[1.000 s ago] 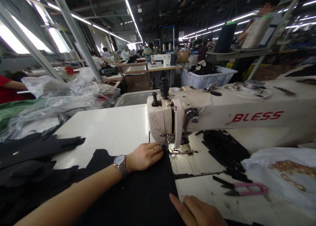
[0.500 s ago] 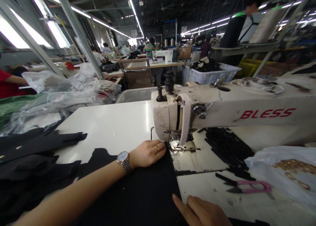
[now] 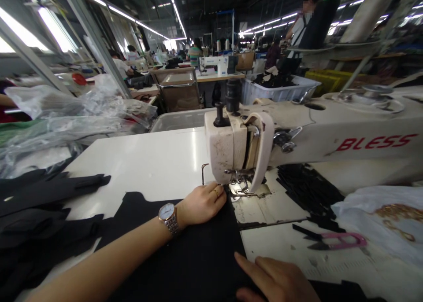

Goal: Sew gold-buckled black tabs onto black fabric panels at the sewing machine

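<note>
In the head view, my left hand [image 3: 203,203] lies on the black cloth [image 3: 194,249], its fingers bent and pressed together at the cloth's far right corner, just beside the presser foot [image 3: 243,193] of the BLESS sewing machine [image 3: 313,139]. Whether I pinch the edge or only press it down, I cannot tell. My right hand [image 3: 280,282] is nearer me, loosely spread at the cloth's right edge — forefinger stretched forward, thumb apart below it, the other fingers bent. That thumb shows now; half a second ago it did not.

The cloth lies flat under my left forearm and wristwatch [image 3: 167,212], on the white table [image 3: 148,161]. My hands keep nearly the same pose, while the whole view has shifted and the machine head looks a little larger.

To the right of the cloth lie the pink-handled thread snips [image 3: 345,240], well apart from my fingers. Beyond them are a heap of black strips [image 3: 307,192] and a white plastic bag [image 3: 358,211] with gold-coloured metal pieces [image 3: 399,216]. More black fabric pieces [image 3: 42,189] lie on the left. In the background, a person [image 3: 299,29] now shows left of the dark thread cone [image 3: 319,22] — before, they stood behind it, toward its right.
</note>
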A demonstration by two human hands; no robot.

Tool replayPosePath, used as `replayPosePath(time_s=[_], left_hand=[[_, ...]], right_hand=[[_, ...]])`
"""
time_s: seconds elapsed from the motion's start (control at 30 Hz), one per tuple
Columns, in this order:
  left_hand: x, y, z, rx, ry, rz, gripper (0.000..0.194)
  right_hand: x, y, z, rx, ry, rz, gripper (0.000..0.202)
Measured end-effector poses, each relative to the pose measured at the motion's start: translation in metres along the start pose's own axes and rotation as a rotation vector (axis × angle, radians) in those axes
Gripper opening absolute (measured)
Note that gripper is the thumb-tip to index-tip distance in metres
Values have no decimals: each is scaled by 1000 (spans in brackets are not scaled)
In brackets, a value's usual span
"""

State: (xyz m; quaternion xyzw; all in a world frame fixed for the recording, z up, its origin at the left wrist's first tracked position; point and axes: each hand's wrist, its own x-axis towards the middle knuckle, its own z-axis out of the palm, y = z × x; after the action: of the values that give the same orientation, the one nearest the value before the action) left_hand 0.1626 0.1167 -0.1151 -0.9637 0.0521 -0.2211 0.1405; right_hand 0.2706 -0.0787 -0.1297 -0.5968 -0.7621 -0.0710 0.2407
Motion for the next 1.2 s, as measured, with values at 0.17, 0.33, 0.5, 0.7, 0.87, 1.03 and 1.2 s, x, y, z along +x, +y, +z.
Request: replayPosePath(time_s=[0.17,0.33,0.5,0.7,0.87,1.03,1.2], left_hand=[[1,-2,5,15,40,-25,33],[1,-7,7,-21,74,-16,34],[-2,-7,6,-68,79,-5,34],[-4,-7,9,-96,93,-1,31],[-3,-5,11,-84,88,-30,29],[-1,-4,10,-54,88,-76,32],[-2,-8,10,-100,74,-42,30]], right_hand=[[5,1,-1,56,-21,61,51],[5,5,-1,75,-54,39,51],[4,5,-2,75,-34,0,51],[3,4,1,79,-37,13,52],[1,5,3,112,-51,34,42],[0,6,2,102,-56,35,39],[2,6,1,98,-51,25,40]])
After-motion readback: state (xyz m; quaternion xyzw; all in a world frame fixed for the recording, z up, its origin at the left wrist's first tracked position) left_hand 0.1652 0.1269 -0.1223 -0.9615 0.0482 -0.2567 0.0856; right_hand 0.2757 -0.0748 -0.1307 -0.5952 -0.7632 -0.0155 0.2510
